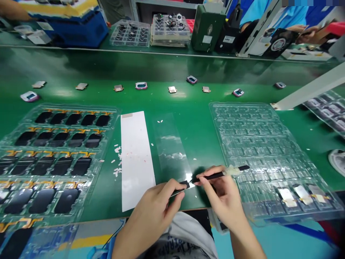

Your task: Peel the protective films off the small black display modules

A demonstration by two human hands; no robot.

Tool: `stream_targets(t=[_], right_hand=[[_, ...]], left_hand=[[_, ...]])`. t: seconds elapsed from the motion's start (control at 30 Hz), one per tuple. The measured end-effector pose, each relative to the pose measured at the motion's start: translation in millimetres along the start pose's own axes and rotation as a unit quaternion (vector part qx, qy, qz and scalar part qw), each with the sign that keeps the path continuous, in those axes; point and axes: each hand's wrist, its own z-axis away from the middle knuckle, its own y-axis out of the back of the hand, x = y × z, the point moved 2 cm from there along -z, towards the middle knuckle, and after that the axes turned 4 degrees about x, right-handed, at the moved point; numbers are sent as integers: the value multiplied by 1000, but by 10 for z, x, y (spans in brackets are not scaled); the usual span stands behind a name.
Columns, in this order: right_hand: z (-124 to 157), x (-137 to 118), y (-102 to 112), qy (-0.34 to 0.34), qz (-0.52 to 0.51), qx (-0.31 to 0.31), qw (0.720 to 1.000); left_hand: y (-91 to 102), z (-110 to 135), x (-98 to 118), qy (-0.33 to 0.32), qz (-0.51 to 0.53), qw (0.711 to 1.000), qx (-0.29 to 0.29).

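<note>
My left hand [159, 203] pinches a small flat black part [184, 185] at the near edge of the green bench, just below a clear film strip [172, 147]. My right hand [219, 190] grips black tweezers [219, 175] whose tip meets that part; a bit of whitish tape is wrapped near their far end. A white paper strip [136, 158] lies left of the film, with small white scraps scattered beside it.
A clear tray [16, 162] of black parts with orange flex tails lies at left. A mostly bare clear tray [258, 144] at right holds a few parts [303, 194] in its near row. Small components [141, 85] line the conveyor [161, 68]. Another person's arms show far right.
</note>
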Motion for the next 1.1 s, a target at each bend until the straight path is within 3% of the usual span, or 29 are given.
stream_targets(t=[0.6, 0.8, 0.93, 1.1], right_hand=[[-3, 14, -25, -3, -5, 14, 1000], [-24, -81, 23, -19, -107, 115, 987], [6, -287, -111, 31, -186, 169, 967], [36, -507, -422, 125, -221, 137, 957]], left_hand=[[-29, -37, 10, -17, -48, 998, 38], [-46, -136, 30, -40, -36, 995, 86], [-42, -172, 43, -50, -2, 991, 123], [-22, -187, 76, -54, 46, 986, 152]])
